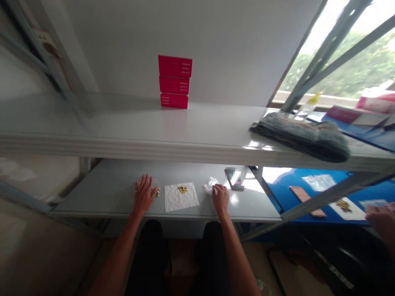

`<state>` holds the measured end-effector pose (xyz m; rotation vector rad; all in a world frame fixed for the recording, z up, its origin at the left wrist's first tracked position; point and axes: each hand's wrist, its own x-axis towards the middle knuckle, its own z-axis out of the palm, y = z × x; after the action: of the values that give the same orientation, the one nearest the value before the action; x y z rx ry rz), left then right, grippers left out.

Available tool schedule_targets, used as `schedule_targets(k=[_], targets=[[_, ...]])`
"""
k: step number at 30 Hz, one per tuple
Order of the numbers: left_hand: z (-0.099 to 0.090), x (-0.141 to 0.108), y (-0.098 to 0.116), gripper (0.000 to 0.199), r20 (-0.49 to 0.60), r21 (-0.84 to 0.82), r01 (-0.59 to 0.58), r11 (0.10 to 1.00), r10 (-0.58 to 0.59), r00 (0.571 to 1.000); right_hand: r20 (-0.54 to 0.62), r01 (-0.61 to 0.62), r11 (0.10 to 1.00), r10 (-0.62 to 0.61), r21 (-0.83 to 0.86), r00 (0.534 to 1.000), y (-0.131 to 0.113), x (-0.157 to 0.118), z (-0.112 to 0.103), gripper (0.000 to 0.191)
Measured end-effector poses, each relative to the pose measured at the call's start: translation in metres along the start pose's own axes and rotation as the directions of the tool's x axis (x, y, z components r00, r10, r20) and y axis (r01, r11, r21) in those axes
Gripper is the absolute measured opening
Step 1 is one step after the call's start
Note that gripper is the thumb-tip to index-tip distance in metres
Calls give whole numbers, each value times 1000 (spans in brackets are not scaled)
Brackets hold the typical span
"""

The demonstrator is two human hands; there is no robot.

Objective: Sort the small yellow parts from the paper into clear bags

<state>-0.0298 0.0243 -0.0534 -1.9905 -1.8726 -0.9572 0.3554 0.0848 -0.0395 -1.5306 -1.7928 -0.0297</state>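
Note:
My left hand point(144, 195) lies flat on the grey lower shelf with its fingers spread. Under and around it shows the faint edge of a clear plastic bag point(155, 181), and a few small yellowish pieces point(158, 192) sit by the thumb. Between my hands a white cloth point(174, 200) is spread out, with a small heap of yellow and dark pieces point(182, 189) on it. My right hand point(220, 198) is curled, its fingers closed at the edge of a crumpled clear plastic bag point(212, 181). The fingertips are partly hidden.
A phone point(237, 181) lies beyond my right hand. Above, the upper shelf point(123, 123) carries stacked red boxes point(175, 84) and a folded grey cloth point(302, 133). At right, a co-worker's hand point(381, 218) is over a blue table point(277, 181) with another white cloth point(354, 209).

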Motion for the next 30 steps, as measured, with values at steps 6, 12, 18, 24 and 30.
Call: schedule_targets(k=[6,12,18,24,30], targets=[[-20,-4,60,34,-119,-247,-159,956,133,984,51,86,878,-124,471,991,-73,-6,-22,27],[-20,8,109,22,121,-560,50,827,22,992,246,46,709,-304,704,920,-127,-19,0,24],[-2,2,81,26,304,-726,417,547,-288,908,143,89,922,-153,377,978,-110,-24,40,28],[10,-11,65,36,336,-828,461,320,-375,864,230,235,943,-289,234,929,-97,-31,61,35],[14,-14,61,55,428,-819,538,199,-414,804,216,203,951,-254,234,943,-94,-32,62,22]])
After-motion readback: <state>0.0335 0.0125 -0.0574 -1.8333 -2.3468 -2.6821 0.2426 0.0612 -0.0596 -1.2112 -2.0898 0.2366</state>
